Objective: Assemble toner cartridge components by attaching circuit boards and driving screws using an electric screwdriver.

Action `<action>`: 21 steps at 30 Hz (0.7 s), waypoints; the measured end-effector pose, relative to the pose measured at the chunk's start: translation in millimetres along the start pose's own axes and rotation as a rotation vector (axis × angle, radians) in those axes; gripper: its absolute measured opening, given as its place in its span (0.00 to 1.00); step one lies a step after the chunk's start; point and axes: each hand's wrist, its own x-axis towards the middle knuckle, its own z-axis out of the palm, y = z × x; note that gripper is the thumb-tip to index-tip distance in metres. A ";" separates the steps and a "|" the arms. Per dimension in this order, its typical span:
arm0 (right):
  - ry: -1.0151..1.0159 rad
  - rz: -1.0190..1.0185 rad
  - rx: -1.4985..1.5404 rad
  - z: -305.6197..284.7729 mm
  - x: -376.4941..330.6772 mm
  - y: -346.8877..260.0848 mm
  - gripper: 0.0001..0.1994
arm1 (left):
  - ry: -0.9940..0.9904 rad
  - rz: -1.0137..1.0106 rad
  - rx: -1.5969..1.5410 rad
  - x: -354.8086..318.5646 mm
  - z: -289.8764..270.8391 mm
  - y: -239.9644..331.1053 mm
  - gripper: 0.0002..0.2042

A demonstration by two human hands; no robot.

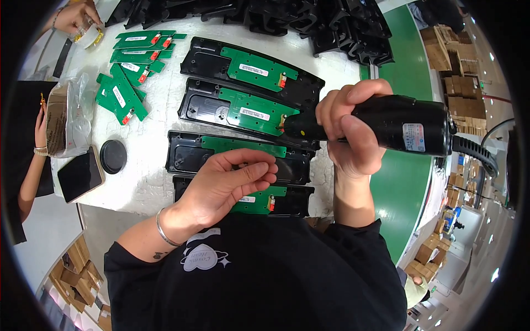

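Note:
My right hand [350,131] grips a black electric screwdriver [406,125], its tip down on the right end of the green circuit board [249,112] in the second black plastic housing [201,104]. My left hand [226,185] rests on the third black housing [185,153], fingers curled over its green board [243,146]. A first housing with a board [251,68] lies beyond, and a fourth one [276,201] sits nearest my body, partly hidden by my left hand.
Several loose green boards [130,69] lie at the far left of the white table. A black round lid [114,156], a phone [80,175] and a clear bag [69,116] sit left. Black plastic parts [309,19] are piled behind. Another person's hand [77,16] holds tape. A green conveyor [406,182] runs right.

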 end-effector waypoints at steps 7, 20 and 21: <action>-0.043 0.082 -0.138 8.9 0.6 -0.3 0.10 | 0.011 -0.010 -0.143 3.7 -4.1 0.3 0.10; -0.298 -0.190 0.076 24.6 4.2 -74.1 0.13 | -0.084 0.033 -0.304 12.8 -0.7 -2.7 0.08; -0.292 -0.241 0.110 27.5 2.6 -73.1 0.14 | -0.085 0.030 -0.299 13.9 1.7 -2.4 0.08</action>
